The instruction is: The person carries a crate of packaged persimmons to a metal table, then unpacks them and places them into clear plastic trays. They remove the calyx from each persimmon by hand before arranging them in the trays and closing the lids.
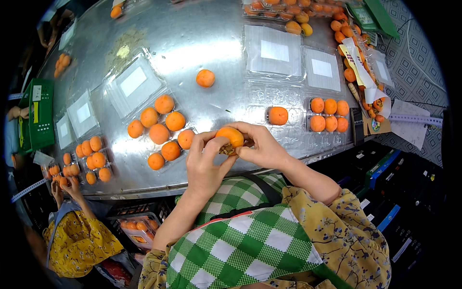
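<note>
Between my left hand (205, 162) and my right hand (262, 146) I hold an orange persimmon (232, 136), its dry brown calyx turned towards me. Fingers of both hands press on the fruit, just above the table's near edge. Left of my hands, a clear plastic clamshell tray (124, 106) has several persimmons (159, 133) in it, and its lid lies opened away from me. To the right, one persimmon (278, 115) sits in another clear tray (260, 96). Beyond my hands, a single persimmon (205, 78) rests on the bare metal.
The steel table (202, 39) has filled trays (329, 115) at right and heaped persimmons (347, 32) along its right side. A green basket (38, 115) stands at left. A co-worker (77, 242) handles fruit at lower left. Black crates (404, 180) stand to my right.
</note>
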{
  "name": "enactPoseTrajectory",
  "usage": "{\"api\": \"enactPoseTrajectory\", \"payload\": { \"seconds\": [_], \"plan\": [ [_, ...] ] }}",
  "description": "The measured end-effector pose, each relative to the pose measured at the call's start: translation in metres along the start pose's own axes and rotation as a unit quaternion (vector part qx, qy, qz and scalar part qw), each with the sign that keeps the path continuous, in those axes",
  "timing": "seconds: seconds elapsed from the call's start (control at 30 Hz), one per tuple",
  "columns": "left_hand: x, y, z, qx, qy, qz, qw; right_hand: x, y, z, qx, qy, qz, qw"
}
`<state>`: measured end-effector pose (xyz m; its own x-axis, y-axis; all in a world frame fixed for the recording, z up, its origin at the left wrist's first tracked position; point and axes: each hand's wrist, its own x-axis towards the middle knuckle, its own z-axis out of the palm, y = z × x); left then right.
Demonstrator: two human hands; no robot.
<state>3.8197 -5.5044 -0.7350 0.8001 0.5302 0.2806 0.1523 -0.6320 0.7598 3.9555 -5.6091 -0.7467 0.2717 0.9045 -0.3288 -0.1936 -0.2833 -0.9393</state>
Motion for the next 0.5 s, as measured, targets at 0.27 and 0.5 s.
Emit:
{"api": "enactPoseTrajectory", "payload": {
  "seconds": [0.27,0.5],
  "plan": [
    [0.000,-0.001,-0.001,-0.007,0.015,-0.014,1.000,-0.003,-0.005,0.000,-0.003,-0.009,0.006,1.000],
    [-0.008,-0.002,-0.008,-0.068,0.019,-0.066,0.995,-0.010,0.005,-0.024,0.069,0.081,-0.059,0.993]
  ]
}}
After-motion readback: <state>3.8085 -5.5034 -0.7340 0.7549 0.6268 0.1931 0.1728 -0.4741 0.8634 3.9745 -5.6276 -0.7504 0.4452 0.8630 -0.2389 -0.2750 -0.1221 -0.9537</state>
